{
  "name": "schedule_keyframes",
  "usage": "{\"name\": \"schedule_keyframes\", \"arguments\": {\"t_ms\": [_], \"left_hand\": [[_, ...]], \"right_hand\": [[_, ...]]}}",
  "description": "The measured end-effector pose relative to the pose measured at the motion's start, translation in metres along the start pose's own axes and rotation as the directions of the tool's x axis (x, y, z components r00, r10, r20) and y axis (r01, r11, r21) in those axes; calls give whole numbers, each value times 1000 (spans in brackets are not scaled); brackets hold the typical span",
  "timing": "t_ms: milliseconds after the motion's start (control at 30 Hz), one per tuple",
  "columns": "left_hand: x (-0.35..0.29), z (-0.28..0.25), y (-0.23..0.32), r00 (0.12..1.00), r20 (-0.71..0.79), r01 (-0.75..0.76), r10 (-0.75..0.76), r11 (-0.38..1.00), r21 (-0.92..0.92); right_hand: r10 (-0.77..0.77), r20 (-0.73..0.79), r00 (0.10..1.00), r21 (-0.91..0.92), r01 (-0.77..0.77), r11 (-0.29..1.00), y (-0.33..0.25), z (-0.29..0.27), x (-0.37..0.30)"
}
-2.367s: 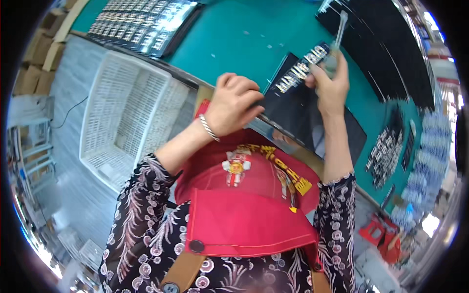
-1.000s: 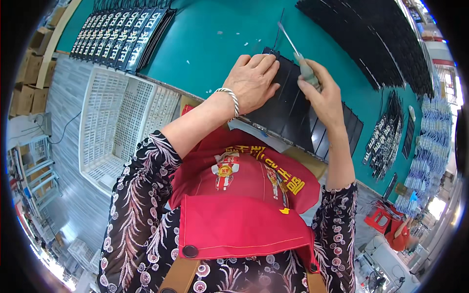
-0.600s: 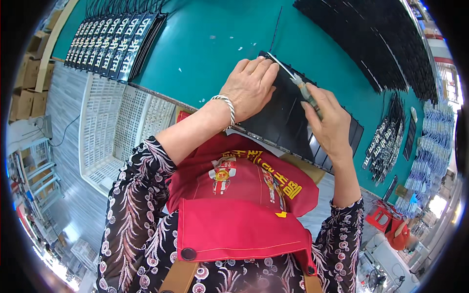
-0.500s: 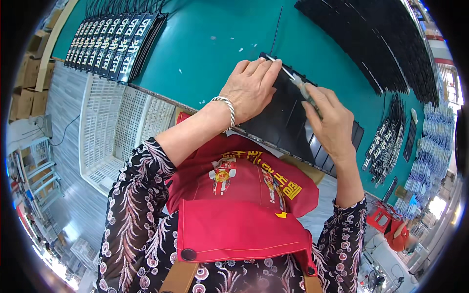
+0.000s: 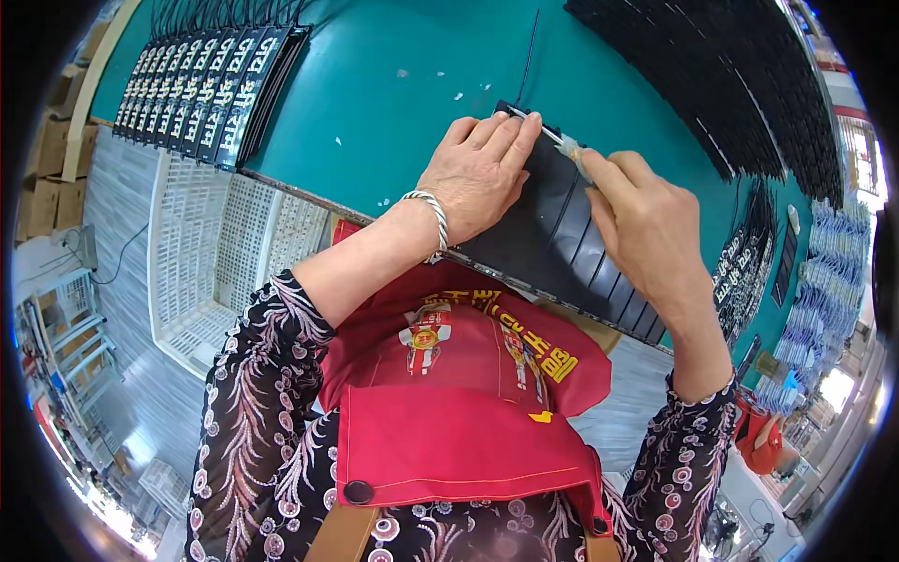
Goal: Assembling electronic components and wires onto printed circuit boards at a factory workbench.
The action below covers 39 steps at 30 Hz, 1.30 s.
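1. The bare right hand [image 5: 646, 211] has its grip wrapped around the handle of a slim hand tool [image 5: 574, 155] with a translucent, pale greenish handle and a thin, light metal shaft.
2. That shaft slants away to the upper left and reaches the left hand's fingertips; whether its tip touches anything there cannot be told.
3. The bare left hand [image 5: 475, 173] lies palm down, fingers close together, over the far left end of the flat, glossy black strips [image 5: 571, 229]. Its thumb side is partly hidden, so I cannot tell whether its grip pinches anything.
4. These strips lie side by side along the near edge of the green-topped worktop [image 5: 393, 122], right in front of the person.
5. A thin black cord [image 5: 530, 58] runs out over the green surface from the strips' far left corner.
6. At the upper left stands an overlapping row of black strips with white lettering [image 5: 211, 89].
7. A broad heap of long black pieces [image 5: 702, 66] fills the upper right.
8. On the left, a white perforated plastic basket [image 5: 183, 215] sits below the worktop.
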State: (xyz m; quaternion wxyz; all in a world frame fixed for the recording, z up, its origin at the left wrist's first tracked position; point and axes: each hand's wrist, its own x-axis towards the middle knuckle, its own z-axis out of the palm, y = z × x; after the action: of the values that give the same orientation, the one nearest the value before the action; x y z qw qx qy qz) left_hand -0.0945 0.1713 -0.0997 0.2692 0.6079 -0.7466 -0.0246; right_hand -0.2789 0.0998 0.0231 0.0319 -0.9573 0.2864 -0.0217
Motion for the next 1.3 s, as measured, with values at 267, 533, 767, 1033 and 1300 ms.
{"name": "schedule_keyframes", "arguments": {"t_ms": [267,533,767,1033,1300], "left_hand": [[3,-1,-12,999,17,29,-29,999,-16],[28,-42,40,965,207,192,-159,970,-151],[41,-62,62,998,-4,-66,66,998,0],[72,-105,121,994,-2,-111,111,994,-7],[64,-80,145,998,-25,-58,58,998,-4]], "right_hand": [[-122,119,985,-55,129,990,3,-28,65],[-171,182,968,-29,179,983,-5,-97,68],[305,245,920,202,-356,912,46,-90,-65],[879,-5,476,14,-879,476,185,-160,-221],[935,-255,245,36,-964,263,307,-110,-288]]}}
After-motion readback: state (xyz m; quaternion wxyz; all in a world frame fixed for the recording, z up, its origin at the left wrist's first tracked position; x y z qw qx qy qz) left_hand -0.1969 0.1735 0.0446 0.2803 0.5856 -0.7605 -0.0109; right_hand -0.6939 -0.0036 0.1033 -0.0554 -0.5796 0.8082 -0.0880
